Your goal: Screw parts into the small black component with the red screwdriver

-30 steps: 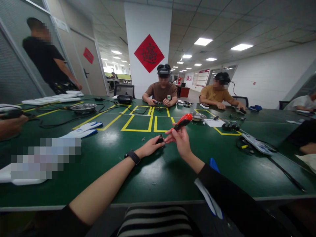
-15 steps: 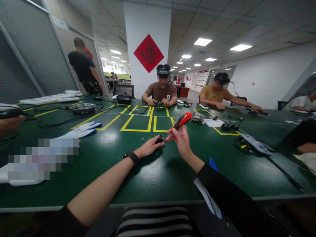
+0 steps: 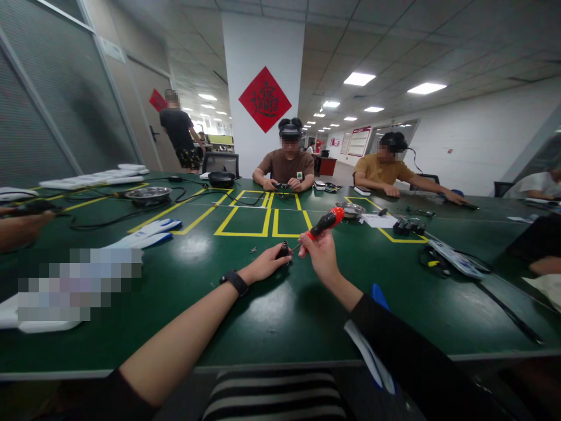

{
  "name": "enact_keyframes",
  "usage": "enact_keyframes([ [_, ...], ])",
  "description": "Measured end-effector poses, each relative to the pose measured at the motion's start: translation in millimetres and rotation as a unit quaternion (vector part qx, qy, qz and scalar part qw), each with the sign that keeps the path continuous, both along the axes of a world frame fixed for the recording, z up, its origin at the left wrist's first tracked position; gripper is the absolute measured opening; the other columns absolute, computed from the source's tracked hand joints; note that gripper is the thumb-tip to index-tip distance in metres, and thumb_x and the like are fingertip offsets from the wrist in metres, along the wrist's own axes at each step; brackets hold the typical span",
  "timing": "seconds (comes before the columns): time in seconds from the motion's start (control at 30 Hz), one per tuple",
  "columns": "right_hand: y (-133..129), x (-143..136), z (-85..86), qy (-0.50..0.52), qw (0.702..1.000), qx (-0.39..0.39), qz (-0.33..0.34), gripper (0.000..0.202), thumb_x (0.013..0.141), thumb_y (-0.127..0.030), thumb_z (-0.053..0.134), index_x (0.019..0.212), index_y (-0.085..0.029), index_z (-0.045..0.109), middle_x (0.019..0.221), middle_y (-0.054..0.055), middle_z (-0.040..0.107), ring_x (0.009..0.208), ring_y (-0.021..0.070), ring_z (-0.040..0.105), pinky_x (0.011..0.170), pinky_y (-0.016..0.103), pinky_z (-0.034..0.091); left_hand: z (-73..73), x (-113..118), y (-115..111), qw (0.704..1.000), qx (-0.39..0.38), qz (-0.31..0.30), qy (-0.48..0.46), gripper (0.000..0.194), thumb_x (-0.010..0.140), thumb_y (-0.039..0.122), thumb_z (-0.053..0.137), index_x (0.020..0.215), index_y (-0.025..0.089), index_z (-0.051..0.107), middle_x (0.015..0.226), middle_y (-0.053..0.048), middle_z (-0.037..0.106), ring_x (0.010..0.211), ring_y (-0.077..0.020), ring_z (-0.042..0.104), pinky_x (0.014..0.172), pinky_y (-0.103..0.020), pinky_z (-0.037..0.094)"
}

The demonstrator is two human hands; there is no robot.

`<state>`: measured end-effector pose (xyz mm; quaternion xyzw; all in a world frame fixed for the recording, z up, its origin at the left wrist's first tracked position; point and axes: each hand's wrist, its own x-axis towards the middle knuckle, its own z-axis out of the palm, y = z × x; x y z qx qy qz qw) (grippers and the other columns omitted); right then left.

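My left hand (image 3: pixel 266 264) is closed around a small black part (image 3: pixel 283 250) with a metallic tip, held close to the green table (image 3: pixel 193 304). I cannot make out exactly what kind of part it is. In my right hand (image 3: pixel 322 255) is a screwdriver (image 3: pixel 326 223) with a red and black handle, tilted with its handle up to the right. Its thin shaft points down-left at the black part, and the tip meets it or lies very near it. A few tiny metal pieces (image 3: pixel 253 250), perhaps screws, lie just left of my left hand.
Gloves (image 3: pixel 153 232) lie at the left, another glove (image 3: pixel 368 351) by my right forearm at the table edge. A metal bowl (image 3: pixel 350 209), several black parts (image 3: pixel 409 226) and a power strip (image 3: pixel 456 257) are at the right. Co-workers (image 3: pixel 287 161) sit opposite.
The screwdriver has tilted slightly lower, its handle shifting a little right, and my right fingers have moved around it. My left hand keeps its hold. A person in the background has walked right.
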<state>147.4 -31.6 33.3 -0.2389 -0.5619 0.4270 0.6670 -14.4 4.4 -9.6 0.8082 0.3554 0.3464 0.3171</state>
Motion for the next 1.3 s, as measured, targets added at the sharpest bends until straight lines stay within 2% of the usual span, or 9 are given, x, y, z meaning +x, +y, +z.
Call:
enact_keyframes([
  [0.13, -1.0, 2.1, 0.2, 0.010, 0.998, -0.011, 0.063, 0.032, 0.082, -0.032, 0.051, 0.111, -0.023, 0.041, 0.084, -0.001, 0.062, 0.054, 0.0083, 0.059, 0.050, 0.022, 0.050, -0.6, 0.5, 0.8, 1.000, 0.004, 0.008, 0.002, 0.031, 0.081, 0.040, 0.049, 0.099, 0.015, 0.055, 0.095, -0.005, 0.061, 0.086, -0.0185, 0.054, 0.081, -0.032, 0.042],
  [0.27, -1.7, 1.2, -0.1, -0.002, 0.999, -0.004, 0.047, 0.035, 0.081, -0.033, 0.052, 0.113, -0.021, 0.045, 0.093, 0.003, 0.062, 0.053, 0.0075, 0.058, 0.050, 0.022, 0.050, 0.0, 0.8, -0.4, 1.000, 0.004, 0.011, 0.002, 0.030, 0.081, 0.039, 0.050, 0.098, 0.015, 0.055, 0.095, -0.005, 0.061, 0.086, -0.0187, 0.054, 0.081, -0.032, 0.042],
  [0.37, -1.1, -0.2, -0.3, -0.006, 1.000, 0.000, 0.024, 0.030, 0.079, -0.034, 0.056, 0.103, -0.020, 0.046, 0.089, 0.002, 0.064, 0.048, 0.0065, 0.056, 0.046, 0.021, 0.049, 0.9, 1.0, -1.3, 1.000, 0.001, 0.010, 0.002, 0.030, 0.081, 0.039, 0.050, 0.098, 0.015, 0.055, 0.096, -0.005, 0.061, 0.086, -0.0187, 0.055, 0.081, -0.032, 0.042],
  [0.53, 0.1, -0.1, -1.1, -0.008, 1.000, 0.009, 0.008, 0.027, 0.077, -0.031, 0.060, 0.093, -0.022, 0.040, 0.070, -0.004, 0.063, 0.044, 0.0072, 0.055, 0.044, 0.019, 0.047, 0.3, 0.8, 0.0, 1.000, -0.003, 0.006, -0.002, 0.031, 0.081, 0.038, 0.051, 0.101, 0.015, 0.055, 0.099, -0.006, 0.062, 0.089, -0.0188, 0.055, 0.084, -0.032, 0.041],
  [0.63, -1.4, 1.3, -1.0, -0.002, 1.000, 0.008, 0.022, 0.028, 0.079, -0.031, 0.057, 0.100, -0.022, 0.040, 0.071, -0.005, 0.062, 0.047, 0.0078, 0.057, 0.047, 0.020, 0.048, -1.0, 0.7, 1.2, 1.000, -0.001, 0.005, 0.000, 0.029, 0.081, 0.037, 0.050, 0.099, 0.015, 0.056, 0.098, -0.006, 0.061, 0.088, -0.0184, 0.055, 0.083, -0.032, 0.042],
  [0.77, -5.2, 1.2, -0.4, 0.003, 0.999, 0.008, 0.047, 0.029, 0.085, -0.034, 0.046, 0.112, -0.023, 0.040, 0.083, -0.001, 0.064, 0.054, 0.0081, 0.059, 0.053, 0.023, 0.050, -1.3, 1.4, 1.6, 1.000, 0.006, 0.001, 0.002, 0.028, 0.081, 0.037, 0.050, 0.097, 0.015, 0.056, 0.095, -0.004, 0.061, 0.086, -0.0180, 0.054, 0.082, -0.031, 0.042],
  [0.9, -7.0, -2.1, -1.3, -0.005, 1.000, 0.020, 0.008, 0.029, 0.084, -0.035, 0.048, 0.110, -0.021, 0.044, 0.087, 0.001, 0.064, 0.049, 0.0063, 0.055, 0.050, 0.021, 0.048, 0.0, 2.1, 0.7, 1.000, 0.003, 0.006, 0.005, 0.029, 0.081, 0.038, 0.050, 0.098, 0.015, 0.056, 0.096, -0.004, 0.061, 0.086, -0.0179, 0.054, 0.081, -0.031, 0.042],
  [1.13, -3.5, -3.9, -3.5, 0.003, 1.000, 0.022, -0.010, 0.023, 0.082, -0.034, 0.053, 0.097, -0.022, 0.041, 0.073, -0.003, 0.063, 0.041, 0.0053, 0.050, 0.044, 0.019, 0.043, 0.6, 1.2, 0.1, 1.000, 0.002, 0.005, 0.003, 0.030, 0.081, 0.037, 0.051, 0.100, 0.015, 0.056, 0.099, -0.006, 0.061, 0.089, -0.0184, 0.055, 0.084, -0.032, 0.041],
  [1.3, -3.8, 1.4, 0.4, 0.038, 0.995, 0.034, -0.084, 0.023, 0.084, -0.039, 0.048, 0.098, -0.022, 0.041, 0.072, -0.003, 0.062, 0.042, 0.0054, 0.049, 0.042, 0.018, 0.040, -0.9, 1.2, 0.5, 1.000, -0.010, 0.000, -0.005, 0.035, 0.079, 0.039, 0.053, 0.106, 0.016, 0.054, 0.101, -0.006, 0.061, 0.093, -0.0194, 0.055, 0.088, -0.034, 0.041],
])
